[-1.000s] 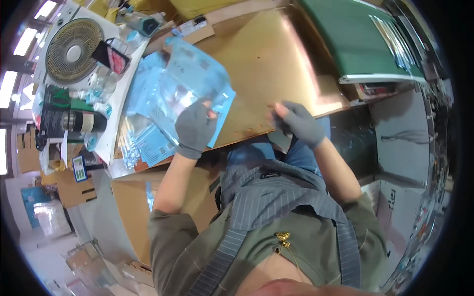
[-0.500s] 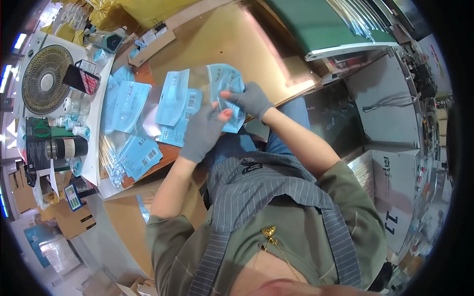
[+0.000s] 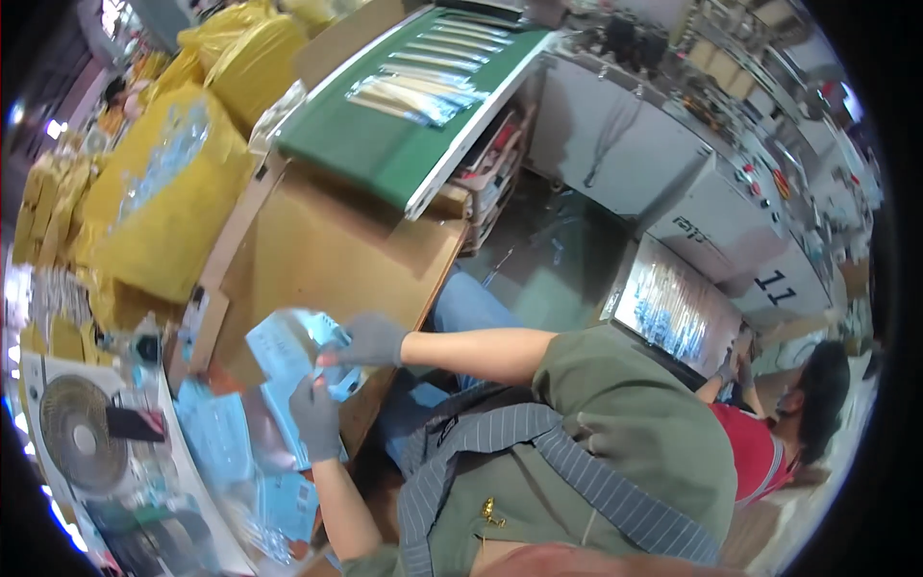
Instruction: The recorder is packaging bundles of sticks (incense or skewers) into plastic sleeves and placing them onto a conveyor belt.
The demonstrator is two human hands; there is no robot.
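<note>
left hand [image 3: 315, 423] + right hand [image 3: 375, 343]: we're pinching blue plastic packets [image 3: 275, 348] | more packets [image 3: 217, 438] near left | yellow sacks [image 3: 159, 216] far left

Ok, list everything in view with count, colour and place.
Packets: several, light blue, at both hands and lower left
Table: one, tan, left of centre
Conveyor: one, green belt, top centre
Slim wrapped packs: many, pale, on the conveyor and at right
Bags: several, yellow, upper left
Fan: one, white with brownish grille, lower left
Co-worker: one, red top, far right
Small edge items: too blurred to count, mixed colours
Apron: one, striped grey, lower centre
Left hand: one, grey glove, at the packets
Right hand: one, grey glove, at the packets
</note>
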